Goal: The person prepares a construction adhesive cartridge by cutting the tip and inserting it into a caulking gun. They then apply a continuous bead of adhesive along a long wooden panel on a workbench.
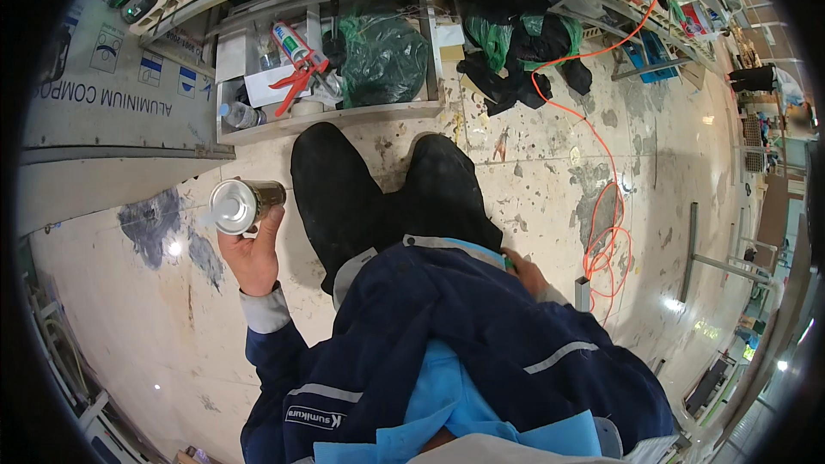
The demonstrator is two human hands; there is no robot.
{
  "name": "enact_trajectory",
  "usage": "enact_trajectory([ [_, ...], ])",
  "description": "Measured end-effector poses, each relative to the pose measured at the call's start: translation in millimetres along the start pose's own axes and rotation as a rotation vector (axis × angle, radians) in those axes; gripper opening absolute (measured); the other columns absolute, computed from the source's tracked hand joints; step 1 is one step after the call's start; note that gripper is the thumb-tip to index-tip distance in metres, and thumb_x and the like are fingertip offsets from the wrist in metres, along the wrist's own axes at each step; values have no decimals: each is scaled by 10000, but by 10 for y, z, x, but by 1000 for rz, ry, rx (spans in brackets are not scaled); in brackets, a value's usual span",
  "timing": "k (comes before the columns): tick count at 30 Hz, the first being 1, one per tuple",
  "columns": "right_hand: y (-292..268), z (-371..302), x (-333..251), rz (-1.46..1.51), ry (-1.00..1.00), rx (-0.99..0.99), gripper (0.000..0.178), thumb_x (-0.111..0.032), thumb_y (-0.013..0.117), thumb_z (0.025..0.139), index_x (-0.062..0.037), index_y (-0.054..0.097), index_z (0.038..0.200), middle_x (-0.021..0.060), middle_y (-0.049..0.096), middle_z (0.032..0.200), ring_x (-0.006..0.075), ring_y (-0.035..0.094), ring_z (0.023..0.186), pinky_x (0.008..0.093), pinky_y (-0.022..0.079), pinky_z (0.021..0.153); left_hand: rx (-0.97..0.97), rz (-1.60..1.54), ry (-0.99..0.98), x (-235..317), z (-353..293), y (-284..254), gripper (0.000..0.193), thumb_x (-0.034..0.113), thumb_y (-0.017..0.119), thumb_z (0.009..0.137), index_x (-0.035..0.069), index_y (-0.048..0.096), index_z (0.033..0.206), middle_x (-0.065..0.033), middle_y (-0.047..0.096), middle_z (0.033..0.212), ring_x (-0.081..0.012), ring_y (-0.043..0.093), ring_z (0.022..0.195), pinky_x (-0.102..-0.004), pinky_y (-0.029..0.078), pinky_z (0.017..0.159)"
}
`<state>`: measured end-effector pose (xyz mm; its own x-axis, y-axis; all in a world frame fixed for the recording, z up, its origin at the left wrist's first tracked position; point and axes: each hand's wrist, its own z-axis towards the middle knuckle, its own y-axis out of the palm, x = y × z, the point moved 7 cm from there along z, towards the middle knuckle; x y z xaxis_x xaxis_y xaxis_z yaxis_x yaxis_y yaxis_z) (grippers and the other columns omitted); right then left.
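Note:
My left hand (251, 259) is closed around a metal can (232, 216) held out to the left of my knees. The can has a silvery top, and a whitish translucent nozzle or cap (225, 210) sits on it. At my right hip is my right hand (528, 277), partly covered by the jacket. A bit of green shows beside its fingers, but what it is cannot be made out. In the open bin ahead lie a red caulking gun (298, 84) with a tube in it, a clear plastic bottle (241, 115) and a green plastic bag (384, 60).
The wooden bin edge (352, 118) runs just beyond my knees. Black and green bags (524, 43) lie at the far right. An orange cord (612, 150) loops over the stained floor beside a short metal tube (583, 295). A panel (129, 77) stands at left; a metal frame (693, 249) lies right.

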<state>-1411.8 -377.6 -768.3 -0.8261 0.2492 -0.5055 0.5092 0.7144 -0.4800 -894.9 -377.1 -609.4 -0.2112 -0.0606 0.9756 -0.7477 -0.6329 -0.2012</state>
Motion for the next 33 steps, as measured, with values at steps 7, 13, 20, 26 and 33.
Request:
enact_trajectory([
  [7,20,428,-268,-92,-243,223,399,-131,574,976,-95,557,1373,243,678,1133,390,654,1108,427,512,900,-49,210,-87,-240,277,42,260,57,810,839,16,698,1069,40,645,807,-13,424,643,-182,337,573],
  [13,33,490,-425,679,-42,11,506,4,604,923,-73,549,1420,156,691,1219,300,655,1135,380,519,949,-128,-71,-236,-124,181,93,599,0,729,875,26,456,1407,-103,664,1069,-109,627,755,-266,572,656],
  [20,83,418,-575,1058,-51,167,534,-255,545,1018,61,481,1443,158,587,1383,217,549,1259,332,397,1099,-152,-370,-342,-269,57,153,671,-39,694,893,76,342,1452,-153,603,1171,-210,649,986,-375,606,852],
  [26,70,871,-226,684,123,463,732,-561,449,1040,67,502,1414,194,563,1387,265,538,1261,344,376,1101,37,-317,-254,-904,278,58,694,31,701,927,45,303,1496,-157,577,1226,-233,647,1017,-388,600,878],
  [33,-1491,1584,-1568,-117,-484,581,544,-357,676,948,36,589,1313,257,622,1292,391,599,1209,420,472,1025,217,-92,-384,-1996,340,-60,321,43,757,898,30,647,1198,-11,686,909,-69,606,801,-214,500,672],
])
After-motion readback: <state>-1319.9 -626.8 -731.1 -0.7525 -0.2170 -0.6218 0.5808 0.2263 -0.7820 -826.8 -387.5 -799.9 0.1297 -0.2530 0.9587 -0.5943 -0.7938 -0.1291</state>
